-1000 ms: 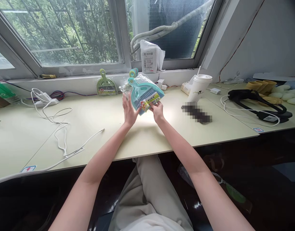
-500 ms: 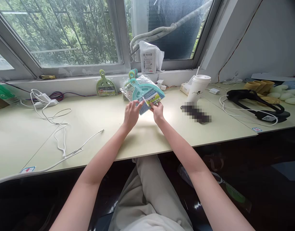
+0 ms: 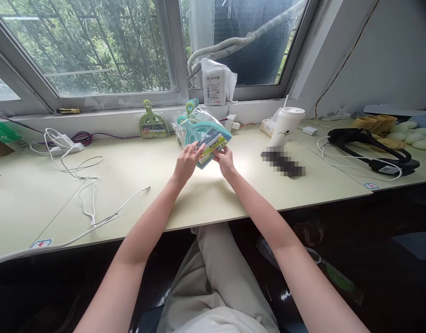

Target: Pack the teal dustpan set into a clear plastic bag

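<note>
Left of centre, by the window wall: green dustpan set (image 3: 153,126). Nearer you, your left hand (image 3: 185,163) lays fingers over a label; its thumb is unclear, so can't tell whether it grips. Next, the teal dustpan set (image 3: 203,135), in clear film, tilted between your hands, handle pointing away and left; contact with the tabletop hard to tell. Handles (image 3: 196,103) show close behind; expect little room that way. Your right hand (image 3: 224,161) pinches the teal set's lower right part, thumb in front. Judgement: hold that pinch firm, left fingers light and flat, as film may slide. Under your forearms the table (image 3: 206,203) ends; mind that front edge. Rightward, room to shift, short of the white cup (image 3: 288,126) and pixelated dark object (image 3: 282,162).
</note>
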The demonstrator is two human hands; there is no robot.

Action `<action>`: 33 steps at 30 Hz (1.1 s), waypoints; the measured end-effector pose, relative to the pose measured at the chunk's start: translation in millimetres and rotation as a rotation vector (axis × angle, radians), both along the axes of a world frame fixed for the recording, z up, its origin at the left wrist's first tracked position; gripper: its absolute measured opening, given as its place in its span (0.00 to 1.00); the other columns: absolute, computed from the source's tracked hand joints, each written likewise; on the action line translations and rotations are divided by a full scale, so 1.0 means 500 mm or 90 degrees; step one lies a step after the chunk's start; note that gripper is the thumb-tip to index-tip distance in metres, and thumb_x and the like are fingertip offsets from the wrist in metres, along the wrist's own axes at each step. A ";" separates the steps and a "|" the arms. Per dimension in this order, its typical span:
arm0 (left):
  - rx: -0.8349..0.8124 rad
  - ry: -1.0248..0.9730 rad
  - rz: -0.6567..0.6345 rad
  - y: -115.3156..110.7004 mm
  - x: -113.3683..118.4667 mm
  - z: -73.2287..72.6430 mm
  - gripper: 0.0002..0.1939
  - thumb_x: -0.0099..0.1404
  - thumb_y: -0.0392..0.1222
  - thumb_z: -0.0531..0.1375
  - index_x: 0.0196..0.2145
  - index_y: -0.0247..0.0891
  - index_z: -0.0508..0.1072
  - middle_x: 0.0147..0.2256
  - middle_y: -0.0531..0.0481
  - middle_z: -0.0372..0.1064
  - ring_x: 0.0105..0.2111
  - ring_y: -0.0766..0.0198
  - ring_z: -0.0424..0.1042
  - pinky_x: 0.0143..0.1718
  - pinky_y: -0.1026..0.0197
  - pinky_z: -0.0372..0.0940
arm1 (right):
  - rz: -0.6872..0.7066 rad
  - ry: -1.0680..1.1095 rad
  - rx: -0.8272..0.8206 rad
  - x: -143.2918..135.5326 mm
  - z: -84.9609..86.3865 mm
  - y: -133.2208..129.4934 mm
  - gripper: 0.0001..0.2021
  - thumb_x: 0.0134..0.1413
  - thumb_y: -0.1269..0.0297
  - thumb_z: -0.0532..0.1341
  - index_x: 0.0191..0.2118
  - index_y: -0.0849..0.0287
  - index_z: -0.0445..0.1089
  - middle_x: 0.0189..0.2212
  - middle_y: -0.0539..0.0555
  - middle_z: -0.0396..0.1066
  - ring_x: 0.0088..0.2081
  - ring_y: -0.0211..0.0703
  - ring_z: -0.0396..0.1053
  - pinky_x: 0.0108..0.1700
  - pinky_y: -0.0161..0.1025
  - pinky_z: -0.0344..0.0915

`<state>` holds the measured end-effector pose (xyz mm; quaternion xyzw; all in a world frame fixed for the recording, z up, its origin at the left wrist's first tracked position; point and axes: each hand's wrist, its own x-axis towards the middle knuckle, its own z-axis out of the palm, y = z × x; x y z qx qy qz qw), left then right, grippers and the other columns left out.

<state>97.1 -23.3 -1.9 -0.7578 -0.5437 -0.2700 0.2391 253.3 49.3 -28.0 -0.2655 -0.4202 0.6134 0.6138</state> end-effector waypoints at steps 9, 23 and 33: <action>-0.014 0.114 -0.077 0.009 -0.001 0.001 0.20 0.71 0.27 0.48 0.54 0.31 0.74 0.61 0.32 0.64 0.59 0.47 0.66 0.57 0.46 0.66 | -0.026 0.033 -0.040 0.007 0.003 0.004 0.10 0.51 0.73 0.68 0.38 0.57 0.69 0.35 0.50 0.76 0.37 0.40 0.77 0.50 0.45 0.77; -0.015 -0.051 -0.096 0.013 0.040 -0.025 0.20 0.71 0.28 0.47 0.54 0.34 0.73 0.50 0.38 0.66 0.50 0.52 0.67 0.55 0.51 0.66 | -0.035 0.029 -0.020 0.008 0.005 0.001 0.11 0.50 0.70 0.68 0.39 0.58 0.68 0.36 0.50 0.76 0.40 0.41 0.77 0.51 0.43 0.76; -0.008 -0.071 0.015 -0.005 0.062 -0.028 0.24 0.70 0.27 0.47 0.56 0.42 0.74 0.46 0.38 0.67 0.48 0.49 0.67 0.49 0.49 0.61 | -0.021 -0.015 0.012 0.008 0.007 -0.008 0.13 0.48 0.66 0.71 0.38 0.57 0.68 0.35 0.51 0.78 0.40 0.42 0.77 0.49 0.43 0.75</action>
